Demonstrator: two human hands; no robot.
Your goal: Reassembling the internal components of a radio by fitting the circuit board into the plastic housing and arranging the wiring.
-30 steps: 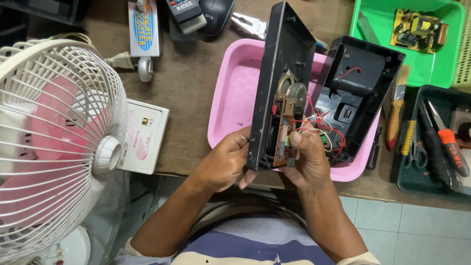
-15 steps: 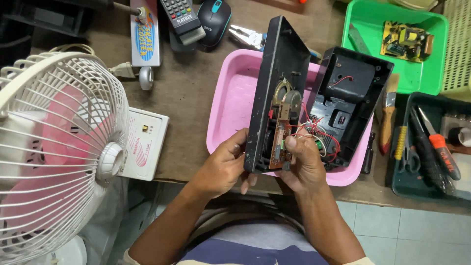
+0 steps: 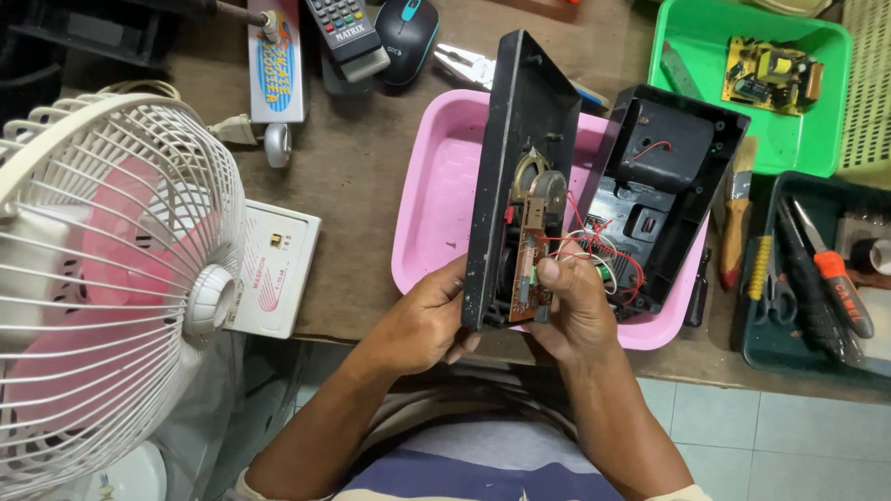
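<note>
**Opened black casing held on edge**

The left hand (image 3: 422, 320) grips the black panel (image 3: 515, 176), upright over the pink tray (image 3: 436, 195). The right hand (image 3: 575, 306) pinches its brown circuit board (image 3: 531, 264). Red and white wires (image 3: 594, 243) run to the back shell (image 3: 664, 195) lying in the tray.

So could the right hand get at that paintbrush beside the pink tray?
Probably yes, once freed: the right hand is busy pinching the circuit board on the black panel. The paintbrush lies uncovered just past the pink tray, on that hand's side.
</note>
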